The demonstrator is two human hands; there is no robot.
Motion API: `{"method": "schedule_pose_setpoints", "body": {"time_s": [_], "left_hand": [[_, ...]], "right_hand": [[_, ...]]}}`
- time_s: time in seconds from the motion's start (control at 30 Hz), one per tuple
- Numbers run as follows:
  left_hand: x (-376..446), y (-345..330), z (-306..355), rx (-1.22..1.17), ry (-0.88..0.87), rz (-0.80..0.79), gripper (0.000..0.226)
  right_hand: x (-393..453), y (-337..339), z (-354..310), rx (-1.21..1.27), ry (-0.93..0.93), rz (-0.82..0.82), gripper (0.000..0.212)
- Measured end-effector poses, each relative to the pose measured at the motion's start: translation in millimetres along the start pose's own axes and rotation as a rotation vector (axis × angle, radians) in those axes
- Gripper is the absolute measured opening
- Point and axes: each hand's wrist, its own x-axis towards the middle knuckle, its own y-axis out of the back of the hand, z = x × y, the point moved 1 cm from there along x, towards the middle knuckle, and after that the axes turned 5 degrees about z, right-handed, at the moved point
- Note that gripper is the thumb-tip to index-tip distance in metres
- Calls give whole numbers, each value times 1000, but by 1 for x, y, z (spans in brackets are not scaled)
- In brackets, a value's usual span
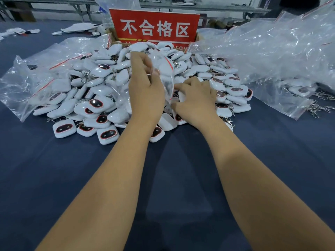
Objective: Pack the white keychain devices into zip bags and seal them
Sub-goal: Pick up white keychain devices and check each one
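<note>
Looking down from the head camera, a red sign [154, 27] with white characters is standing at the back of the heap, and a cardboard box edge [198, 37] is showing just beside it. Crumpled clear plastic bags [275, 57] are piling up on the right, covering some devices and chains beneath them, while more clear bags with red zip strips [45, 73] are lying on the left, partly over the pile.

The white keychain devices [101, 104] are lying heaped in the middle of the table, rounded squares with dark oval windows ringed in red, some face up, some face down, metal clasps poking out between them. The left hand [145, 91] is pinching a clear zip bag [167, 77] with curled fingers, holding it upright over the heap; a white device is showing through it. The right hand [194, 98] is resting on the heap beside the bag, fingers curled down among the devices; I cannot tell whether it is gripping one.

A dark blue cloth [172, 178] is covering the table. Metal table frames [81, 8] are standing behind, blurred.
</note>
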Motion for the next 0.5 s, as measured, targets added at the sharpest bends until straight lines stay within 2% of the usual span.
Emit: {"method": "schedule_pose_setpoints", "body": {"time_s": [0.1, 0.2, 0.33, 0.5], "left_hand": [[0, -5, -3, -10, 71, -151, 40], [3, -4, -6, 98, 133, -207, 37], [5, 3, -11, 312, 127, -206, 31], [8, 5, -11, 313, 188, -172, 26]], "right_hand": [[0, -2, 1, -31, 4, 23, 34], [1, -4, 2, -27, 17, 55, 29], [3, -5, 5, 28, 20, 86, 30], [5, 2, 3, 195, -25, 189, 32]]}}
